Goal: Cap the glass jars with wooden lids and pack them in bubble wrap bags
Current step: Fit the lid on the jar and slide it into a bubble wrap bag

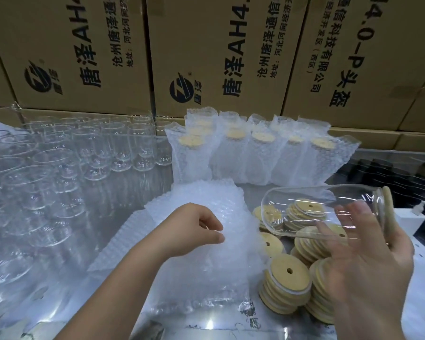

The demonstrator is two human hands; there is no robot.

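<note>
Your right hand (368, 261), blurred and closest to the lens, grasps a clear, smooth-walled glass jar (312, 209) tipped on its side. Its rounded base points left and its mouth points right, closed by a pale round wooden lid (388, 204). Your fingers curl under the glass and show through it.

Your left hand (194, 229) sits to the left of the jar and apart from it. Thumb and bent forefinger pinch the top of a flat stack of translucent, knobbly bubble wrap bags (206, 271) lying on the shiny silver table (206, 326).

Under the held jar, between your hands, lie loose heaps of spare wooden discs (287, 283), each with a small centre hole and a white ring round the edge.

Behind them a row of packed jars in bubble wrap sleeves (255, 158) stands upright, with yellowish lids visible through the open tops. Rows of empty open glass jars (108, 148) crowd the left side. Brown cardboard cartons (206, 45) with black printing form a wall at the back.
</note>
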